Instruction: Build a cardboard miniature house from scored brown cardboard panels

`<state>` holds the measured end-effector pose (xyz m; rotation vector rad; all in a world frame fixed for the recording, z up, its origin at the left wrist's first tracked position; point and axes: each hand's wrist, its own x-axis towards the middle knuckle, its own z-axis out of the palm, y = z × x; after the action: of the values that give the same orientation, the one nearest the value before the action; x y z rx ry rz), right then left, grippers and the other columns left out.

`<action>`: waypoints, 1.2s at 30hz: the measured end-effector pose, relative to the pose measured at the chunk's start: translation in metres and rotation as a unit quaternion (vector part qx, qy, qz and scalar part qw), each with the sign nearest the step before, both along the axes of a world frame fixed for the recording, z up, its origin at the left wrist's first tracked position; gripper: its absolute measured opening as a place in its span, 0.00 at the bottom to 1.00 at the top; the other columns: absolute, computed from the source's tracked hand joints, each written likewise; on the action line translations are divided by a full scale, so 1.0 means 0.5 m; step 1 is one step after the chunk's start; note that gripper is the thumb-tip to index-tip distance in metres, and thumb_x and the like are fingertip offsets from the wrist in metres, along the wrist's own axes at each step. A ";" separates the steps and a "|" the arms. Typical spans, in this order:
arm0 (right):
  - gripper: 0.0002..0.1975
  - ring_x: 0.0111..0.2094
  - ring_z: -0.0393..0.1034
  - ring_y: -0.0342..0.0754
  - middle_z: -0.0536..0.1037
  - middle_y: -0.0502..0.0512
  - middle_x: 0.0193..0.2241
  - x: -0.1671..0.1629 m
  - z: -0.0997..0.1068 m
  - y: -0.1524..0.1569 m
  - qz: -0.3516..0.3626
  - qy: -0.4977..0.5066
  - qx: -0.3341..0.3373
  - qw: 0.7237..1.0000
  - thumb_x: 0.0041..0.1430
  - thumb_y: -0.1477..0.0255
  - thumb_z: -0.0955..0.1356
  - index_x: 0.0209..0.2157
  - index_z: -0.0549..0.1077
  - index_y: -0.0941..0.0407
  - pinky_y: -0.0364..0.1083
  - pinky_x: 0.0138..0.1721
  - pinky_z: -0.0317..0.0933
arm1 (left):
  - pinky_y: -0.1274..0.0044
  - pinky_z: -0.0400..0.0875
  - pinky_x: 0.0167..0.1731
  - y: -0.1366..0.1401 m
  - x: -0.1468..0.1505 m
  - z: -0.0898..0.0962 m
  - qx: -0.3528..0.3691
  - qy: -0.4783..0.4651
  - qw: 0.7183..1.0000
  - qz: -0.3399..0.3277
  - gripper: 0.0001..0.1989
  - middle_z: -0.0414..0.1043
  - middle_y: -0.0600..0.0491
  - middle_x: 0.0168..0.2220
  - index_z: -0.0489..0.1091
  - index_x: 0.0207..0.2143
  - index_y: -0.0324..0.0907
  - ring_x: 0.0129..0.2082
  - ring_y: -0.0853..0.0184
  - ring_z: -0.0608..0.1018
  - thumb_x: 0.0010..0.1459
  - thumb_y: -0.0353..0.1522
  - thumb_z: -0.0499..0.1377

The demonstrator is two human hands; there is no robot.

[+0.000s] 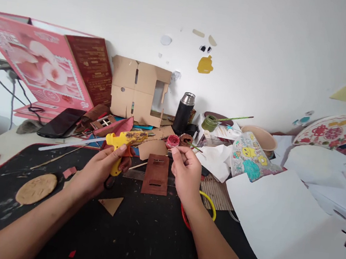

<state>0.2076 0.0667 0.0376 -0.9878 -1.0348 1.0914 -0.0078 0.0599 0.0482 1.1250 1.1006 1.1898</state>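
Note:
My left hand (pixel 110 168) is wrapped round a yellow hot glue gun (pixel 119 139), its nozzle pointing right and a long pale glue stick (pixel 70 142) jutting from its back. Fingers of my right hand (pixel 186 171) are pinched together at a small thin piece I cannot make out. Between the hands, a brown-painted cardboard panel (pixel 155 186) with two slots lies flat on the black mat (pixel 135 234). Just behind the right fingertips stand a jar of red paint (pixel 173 140) and a jar of brown paint (pixel 185 139).
A black thermos (pixel 183 114) and a cut cardboard sheet (pixel 124 85) stand by the wall. Left are a phone (pixel 60 123) and a pink box (pixel 48 68). A round cardboard piece (pixel 36 189) lies front left. White paper (pixel 287 227) covers the right side, near a yellow ring (pixel 214 206).

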 end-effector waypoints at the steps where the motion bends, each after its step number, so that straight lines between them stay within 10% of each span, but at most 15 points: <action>1: 0.17 0.17 0.49 0.39 0.59 0.40 0.18 0.000 -0.001 0.003 -0.006 0.017 0.000 1.000 0.61 0.53 0.75 0.35 0.74 0.52 0.42 0.19 0.44 | 0.76 0.61 0.26 0.001 -0.001 -0.001 0.003 -0.002 1.000 -0.002 0.27 0.62 0.55 0.21 0.64 0.21 0.44 0.25 0.67 0.65 0.59 0.53 0.66; 36: 0.18 0.14 0.47 0.37 0.60 0.38 0.14 -0.009 -0.001 0.006 0.025 0.113 -0.054 0.992 0.55 0.55 0.78 0.33 0.74 0.54 0.40 0.15 0.40 | 0.77 0.56 0.23 -0.025 0.006 0.006 -0.014 0.183 0.981 -0.062 0.36 0.61 0.56 0.23 0.67 0.24 0.42 0.23 0.69 0.62 0.54 0.67 0.59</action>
<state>0.2032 0.0695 0.0372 -0.9037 -0.8278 1.2798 -0.0049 0.0471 0.0514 1.4056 1.2979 0.8873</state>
